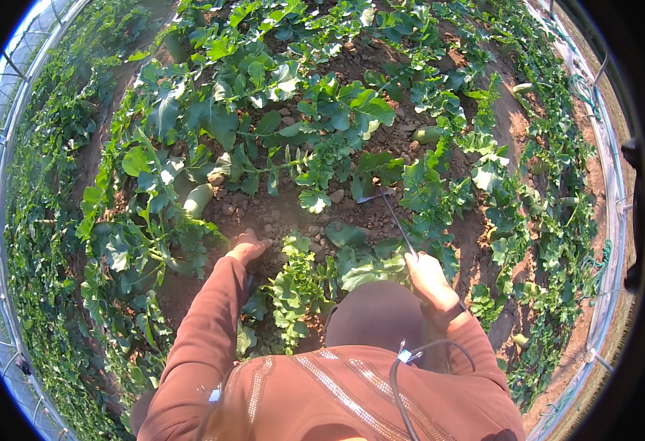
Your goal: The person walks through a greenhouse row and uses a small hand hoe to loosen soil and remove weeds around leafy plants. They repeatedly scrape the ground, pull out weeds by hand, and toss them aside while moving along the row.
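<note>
My right hand (428, 275) grips the thin dark handle of a hoe, and the hoe's flat metal blade (375, 195) lies on the soil among leaves ahead of it. My left hand (249, 246) is low over the crumbly brown soil, its fingers spread and nothing seen in them. Just beyond that hand, a pale green radish root (198, 200) stands out of the ground at the foot of leafy tops. Another green root (426, 134) shows beyond the hoe, to the right. Lobed green leaves (295, 286) grow between my two arms.
Rows of leafy plants (47, 231) run along both sides, with several more roots such as one at the upper left (176, 47). A plastic-film wall with a metal frame (0, 220) curves along the left; a rail with green cords (603, 165) edges the right.
</note>
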Demonstrator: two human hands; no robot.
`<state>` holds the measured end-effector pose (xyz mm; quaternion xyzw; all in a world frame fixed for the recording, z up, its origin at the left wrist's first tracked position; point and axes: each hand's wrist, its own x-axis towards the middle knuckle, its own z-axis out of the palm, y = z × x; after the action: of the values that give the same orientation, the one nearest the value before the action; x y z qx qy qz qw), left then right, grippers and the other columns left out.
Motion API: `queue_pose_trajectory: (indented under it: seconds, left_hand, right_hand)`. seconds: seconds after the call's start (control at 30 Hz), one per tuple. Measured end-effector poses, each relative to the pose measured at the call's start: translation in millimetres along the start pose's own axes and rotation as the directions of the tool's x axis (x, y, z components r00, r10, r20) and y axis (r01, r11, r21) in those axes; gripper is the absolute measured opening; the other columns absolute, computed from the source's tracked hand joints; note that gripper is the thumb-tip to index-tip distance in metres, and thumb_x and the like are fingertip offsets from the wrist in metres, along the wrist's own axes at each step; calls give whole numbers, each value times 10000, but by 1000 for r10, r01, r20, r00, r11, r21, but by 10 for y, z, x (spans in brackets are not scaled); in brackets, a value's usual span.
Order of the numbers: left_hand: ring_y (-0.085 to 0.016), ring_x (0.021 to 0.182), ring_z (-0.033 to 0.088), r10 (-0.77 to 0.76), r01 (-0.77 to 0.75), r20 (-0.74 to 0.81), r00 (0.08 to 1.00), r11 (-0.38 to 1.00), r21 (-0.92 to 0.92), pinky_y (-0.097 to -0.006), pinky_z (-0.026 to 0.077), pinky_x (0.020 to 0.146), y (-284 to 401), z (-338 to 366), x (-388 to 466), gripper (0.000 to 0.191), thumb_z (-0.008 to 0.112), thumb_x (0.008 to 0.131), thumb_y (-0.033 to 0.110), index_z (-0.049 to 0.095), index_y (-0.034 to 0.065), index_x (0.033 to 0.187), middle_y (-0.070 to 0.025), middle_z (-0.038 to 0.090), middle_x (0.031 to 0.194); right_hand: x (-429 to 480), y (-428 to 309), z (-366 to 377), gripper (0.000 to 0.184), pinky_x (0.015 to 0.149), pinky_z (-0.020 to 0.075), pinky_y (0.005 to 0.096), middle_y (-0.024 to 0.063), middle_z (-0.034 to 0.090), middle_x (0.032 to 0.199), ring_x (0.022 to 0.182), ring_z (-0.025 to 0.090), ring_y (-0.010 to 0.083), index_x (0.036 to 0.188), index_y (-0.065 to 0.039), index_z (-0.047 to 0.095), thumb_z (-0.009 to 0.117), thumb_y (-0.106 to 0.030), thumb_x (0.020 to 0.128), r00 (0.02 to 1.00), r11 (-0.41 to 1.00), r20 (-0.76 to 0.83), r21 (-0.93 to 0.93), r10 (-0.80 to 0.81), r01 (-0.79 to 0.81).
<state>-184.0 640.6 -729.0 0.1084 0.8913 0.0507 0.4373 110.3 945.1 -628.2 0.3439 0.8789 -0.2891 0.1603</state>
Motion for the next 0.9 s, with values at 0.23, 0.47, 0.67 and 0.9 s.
queue_pose_trajectory:
  seconds: [0.23, 0.47, 0.67, 0.9]
  left_hand:
    - [-391, 1164, 464, 41, -48, 72, 997, 994, 98, -399, 393, 958, 6, 26, 14, 788, 617, 744, 520, 400, -29, 1267, -261, 475, 1245]
    - [-428, 1096, 497, 32, -39, 84, 996, 996, 76, -434, 426, 896, -130, 124, 245, 828, 632, 729, 539, 350, -5, 1286, -283, 489, 1196]
    - [-427, 1030, 544, 63, -68, 43, 997, 987, 145, -435, 455, 849, -389, 262, 507, 734, 622, 728, 520, 396, -6, 1188, -290, 520, 1144]
    - [-388, 1112, 505, -80, 80, 68, 994, 997, 3, -414, 423, 899, -172, 124, 353, 864, 615, 709, 521, 299, -42, 1284, -280, 505, 1194]
  right_hand:
    - [-109, 108, 72, 279, 650, 497, 445, 251, 546, 879, 748, 595, 370, 981, -32, 548, 429, -272, 902, 969, 936, 115, -256, -219, 242]
    - [-567, 258, -56, 425, 630, 462, 463, 242, 591, 713, 742, 583, 426, 874, -24, 525, 478, -447, 883, 971, 947, -203, 316, 128, -58]
    - [-1365, 778, 40, 479, 577, 459, 375, 206, 542, 620, 601, 576, 354, 916, 28, 564, 480, -443, 897, 863, 829, -309, 524, 400, -196]
    - [-1407, 1611, 589, 531, 662, 452, 433, 203, 594, 698, 685, 585, 359, 886, 18, 570, 420, -491, 898, 660, 611, -138, 551, 738, -568]
